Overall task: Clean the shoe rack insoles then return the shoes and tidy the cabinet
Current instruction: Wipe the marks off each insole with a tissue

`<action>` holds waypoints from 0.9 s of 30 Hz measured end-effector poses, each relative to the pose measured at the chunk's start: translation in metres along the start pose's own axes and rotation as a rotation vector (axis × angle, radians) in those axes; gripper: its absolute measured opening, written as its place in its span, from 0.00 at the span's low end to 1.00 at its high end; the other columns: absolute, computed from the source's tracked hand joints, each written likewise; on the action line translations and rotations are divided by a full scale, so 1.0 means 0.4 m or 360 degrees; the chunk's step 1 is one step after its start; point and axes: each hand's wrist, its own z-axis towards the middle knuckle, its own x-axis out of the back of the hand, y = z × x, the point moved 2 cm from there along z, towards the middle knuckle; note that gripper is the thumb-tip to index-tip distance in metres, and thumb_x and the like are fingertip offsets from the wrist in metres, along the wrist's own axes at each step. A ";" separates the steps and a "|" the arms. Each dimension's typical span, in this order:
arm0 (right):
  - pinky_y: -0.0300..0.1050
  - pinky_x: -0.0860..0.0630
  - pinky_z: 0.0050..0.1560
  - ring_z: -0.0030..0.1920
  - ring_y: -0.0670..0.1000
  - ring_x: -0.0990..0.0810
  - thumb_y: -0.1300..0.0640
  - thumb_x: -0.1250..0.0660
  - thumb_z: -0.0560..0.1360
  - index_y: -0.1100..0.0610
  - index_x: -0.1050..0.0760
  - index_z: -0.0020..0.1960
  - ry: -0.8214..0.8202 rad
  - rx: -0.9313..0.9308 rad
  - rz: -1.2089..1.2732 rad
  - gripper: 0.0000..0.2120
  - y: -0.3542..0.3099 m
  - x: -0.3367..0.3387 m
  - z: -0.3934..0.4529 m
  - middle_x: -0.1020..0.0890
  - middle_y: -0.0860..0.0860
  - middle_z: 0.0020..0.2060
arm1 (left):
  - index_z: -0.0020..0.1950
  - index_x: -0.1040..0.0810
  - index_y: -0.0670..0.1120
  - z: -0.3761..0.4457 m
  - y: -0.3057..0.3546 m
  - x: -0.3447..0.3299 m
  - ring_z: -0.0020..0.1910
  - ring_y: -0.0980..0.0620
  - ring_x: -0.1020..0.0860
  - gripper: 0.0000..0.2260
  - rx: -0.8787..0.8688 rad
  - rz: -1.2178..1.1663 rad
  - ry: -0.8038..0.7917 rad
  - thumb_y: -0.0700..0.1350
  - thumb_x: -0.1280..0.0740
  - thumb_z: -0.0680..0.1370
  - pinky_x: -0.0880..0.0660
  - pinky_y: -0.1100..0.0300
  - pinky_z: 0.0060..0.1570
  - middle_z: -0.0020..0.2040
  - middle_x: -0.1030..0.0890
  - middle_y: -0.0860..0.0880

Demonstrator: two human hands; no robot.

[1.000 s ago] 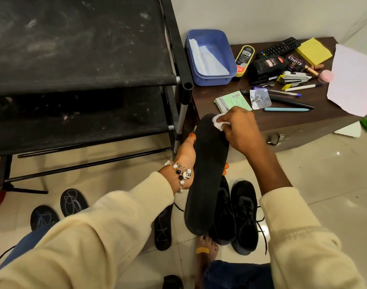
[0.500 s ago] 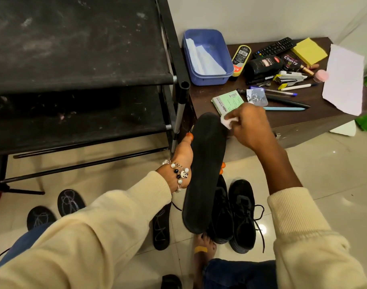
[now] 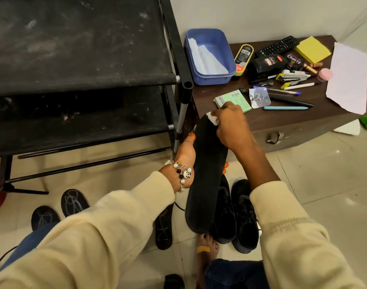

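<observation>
The black shoe rack [image 3: 78, 59] fills the upper left, up and away from the grip, its dusty fabric shelves bare and its left side cut off by the frame edge. To the right of the grip stands the brown cabinet [image 3: 303, 130], its top crowded and its right end running out of view; the print on most of the small items there is too fine to read. At centre, the black insole [image 3: 207, 176] is held up lengthwise, toe end toward the cabinet, heel end down near a bare foot [image 3: 205, 247]. The left hand [image 3: 185, 155] grips it from behind at the middle: the thumb lies along the left edge and orange-nailed fingertips [image 3: 226, 164] peek round the right edge, while the palm and the rest of the fingers are hidden by the insole. The right hand [image 3: 230, 126] curls over the toe end, pinching a small white wipe [image 3: 212, 119] against the surface; most of the wipe is buried under the fingers. Just below the grip, a pair of black shoes [image 3: 239, 213] stands on the tiled floor, the left one partly covered by the insole. Left of the grip, three more insoles [image 3: 74, 202] lie on the floor, one half under the cream sleeve. Beyond the grip, a blue tray [image 3: 209, 57] holds white paper.
</observation>
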 end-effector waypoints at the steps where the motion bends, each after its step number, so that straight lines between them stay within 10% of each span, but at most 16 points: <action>1: 0.49 0.29 0.58 0.63 0.61 0.32 0.68 0.35 0.73 0.61 0.25 0.64 -0.0003 -0.0029 -0.0003 0.20 -0.003 0.003 -0.003 0.30 0.60 0.64 | 0.72 0.31 0.44 0.006 0.000 0.003 0.67 0.38 0.28 0.30 -0.0036 0.0039 0.0032 0.63 0.41 0.78 0.35 0.43 0.70 0.68 0.27 0.39; 10: 0.39 0.36 0.59 0.62 0.56 0.28 0.65 0.37 0.76 0.56 0.24 0.65 -0.0351 0.0523 0.0029 0.18 -0.032 0.037 -0.060 0.26 0.56 0.61 | 0.66 0.24 0.43 -0.004 0.002 -0.010 0.62 0.39 0.23 0.24 -0.0036 -0.0118 -0.0064 0.58 0.40 0.80 0.29 0.44 0.66 0.62 0.22 0.37; 16: 0.48 0.33 0.63 0.64 0.60 0.32 0.66 0.36 0.75 0.59 0.27 0.67 -0.0091 0.0043 -0.0065 0.21 0.033 0.023 -0.020 0.29 0.60 0.63 | 0.66 0.25 0.42 -0.008 0.000 -0.004 0.60 0.36 0.23 0.29 0.0101 -0.0051 -0.0036 0.64 0.42 0.78 0.30 0.39 0.65 0.62 0.22 0.36; 23: 0.49 0.31 0.59 0.62 0.61 0.34 0.69 0.36 0.73 0.60 0.27 0.66 -0.0042 0.0214 -0.0023 0.22 -0.006 -0.004 -0.005 0.30 0.60 0.64 | 0.68 0.28 0.42 -0.014 -0.007 -0.004 0.59 0.34 0.23 0.32 0.0152 -0.0080 -0.0094 0.67 0.43 0.77 0.30 0.37 0.64 0.61 0.22 0.34; 27: 0.49 0.32 0.62 0.63 0.61 0.34 0.68 0.36 0.74 0.58 0.29 0.68 -0.0035 0.0146 -0.0018 0.23 0.009 0.002 -0.005 0.31 0.60 0.64 | 0.61 0.23 0.42 -0.028 -0.001 -0.007 0.43 0.36 0.17 0.30 0.0158 -0.0072 -0.0092 0.66 0.43 0.77 0.20 0.42 0.45 0.46 0.16 0.35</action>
